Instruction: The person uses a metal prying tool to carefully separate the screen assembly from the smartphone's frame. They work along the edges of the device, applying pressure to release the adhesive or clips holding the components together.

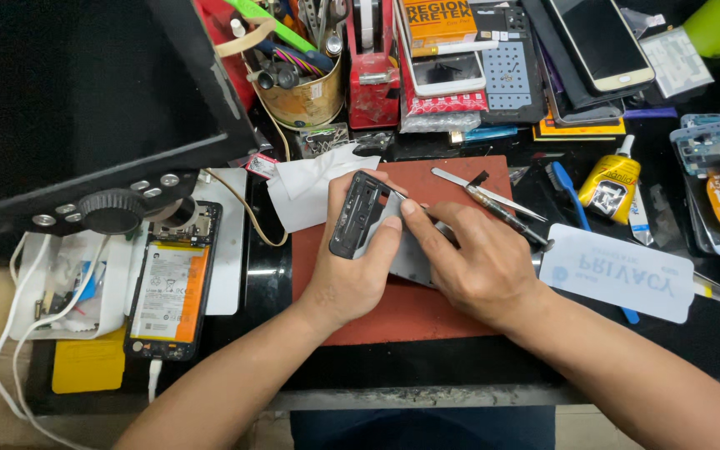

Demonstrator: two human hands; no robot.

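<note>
Both hands are working right over the red mat [452,179] in the middle of the bench [427,367]. Left hand [350,279] is wrapped around a black phone frame [353,214], thumb on one side and fingers curled over the top edge, holding it tilted up on its long side above the mat. Right hand [477,262] comes in from the other side with the fingers bunched together, index fingertip pressed on a grey flat panel [410,254] that sits just under the frame, and it looks like it's pinching a thin dark tool [502,215], though I can't really tell how the grip goes because the fingers cover it. Silver tweezers [485,192] lie on the mat just beyond the right hand. Off to the left there's an opened phone [172,283] with its battery showing, lying on a white sheet, with white cables [18,333] looping around next to it. On the right, a white rounded card [618,273] is near the right wrist, a yellow glue tube [612,185] a bit further back, and a blue-handled brush [567,190] between them and the mat. At the back edge there's a tin cup full of tools [297,79] and a stack of phones and boxes [502,58].
</note>
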